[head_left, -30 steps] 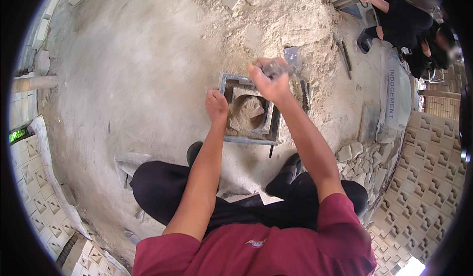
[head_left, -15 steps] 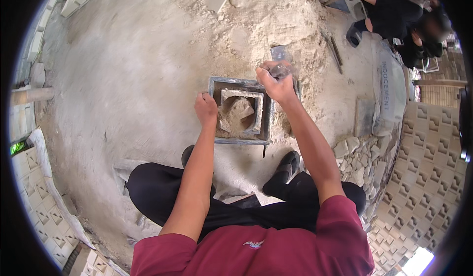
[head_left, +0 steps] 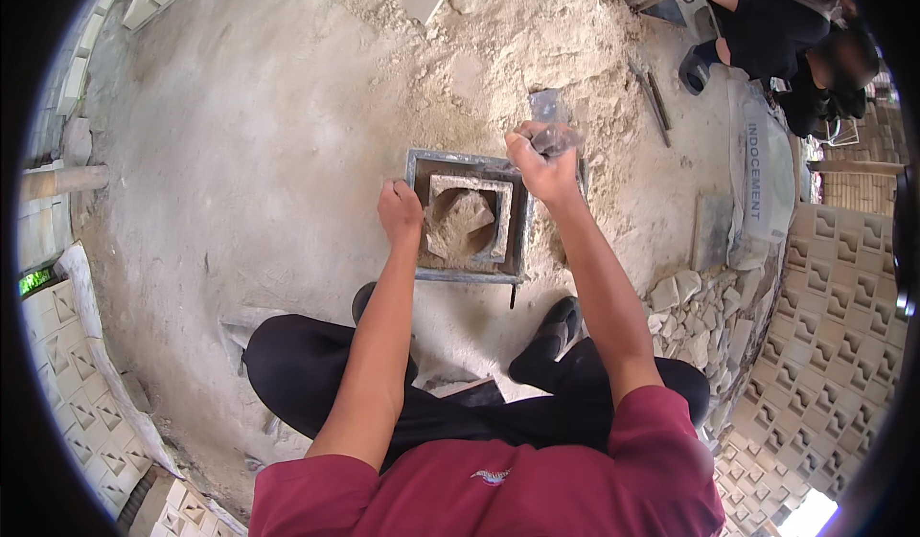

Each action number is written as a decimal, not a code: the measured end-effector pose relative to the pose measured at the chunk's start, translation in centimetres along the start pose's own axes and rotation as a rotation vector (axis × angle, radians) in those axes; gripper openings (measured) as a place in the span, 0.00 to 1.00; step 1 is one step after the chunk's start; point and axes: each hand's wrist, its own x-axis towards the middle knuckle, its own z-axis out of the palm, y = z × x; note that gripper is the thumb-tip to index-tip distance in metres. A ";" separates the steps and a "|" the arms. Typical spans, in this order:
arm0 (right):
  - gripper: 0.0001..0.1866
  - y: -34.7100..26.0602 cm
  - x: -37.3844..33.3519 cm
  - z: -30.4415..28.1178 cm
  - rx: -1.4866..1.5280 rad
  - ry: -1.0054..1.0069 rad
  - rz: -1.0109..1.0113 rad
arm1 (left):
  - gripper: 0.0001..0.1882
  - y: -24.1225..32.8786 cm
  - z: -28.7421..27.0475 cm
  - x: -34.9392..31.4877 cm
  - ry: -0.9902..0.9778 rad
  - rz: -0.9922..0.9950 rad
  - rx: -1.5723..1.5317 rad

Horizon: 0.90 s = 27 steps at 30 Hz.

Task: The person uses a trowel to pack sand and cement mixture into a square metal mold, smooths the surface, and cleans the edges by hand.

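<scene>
My right hand (head_left: 542,169) is closed around a dark thing (head_left: 556,140), blurred and partly covered by my fingers, so I can't make out its shape. Just beyond it lies a flat grey piece (head_left: 544,106); whether the two are joined I can't tell. My left hand (head_left: 399,211) is curled at the left side of the box frame (head_left: 467,275); its fingertips are hidden, and I can't tell whether they grip the rim. The frame sits on the floor (head_left: 259,154) in front of me, its far right corner behind my right hand. Inside it stands a square block (head_left: 504,202) with a rounded hollow, crumbly stuff heaped in it.

Large blue-grey capitals run down the pale sack (head_left: 772,182) at the right. The emblem on my red shirt (head_left: 431,499) is too small to read.

I count one frame, one block within it, one sack, two thin bars (head_left: 655,106) side by side and two shoes (head_left: 544,345) of mine, the left mostly hidden. At least two people (head_left: 767,15) sit at upper right, partly cut off. The stone pieces (head_left: 692,324) overlap too much to count.
</scene>
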 end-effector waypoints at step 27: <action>0.13 -0.6 0.0 9.1 -0.130 0.108 -0.219 | 0.17 -0.9 -0.1 0.0 -0.052 -0.078 -0.075</action>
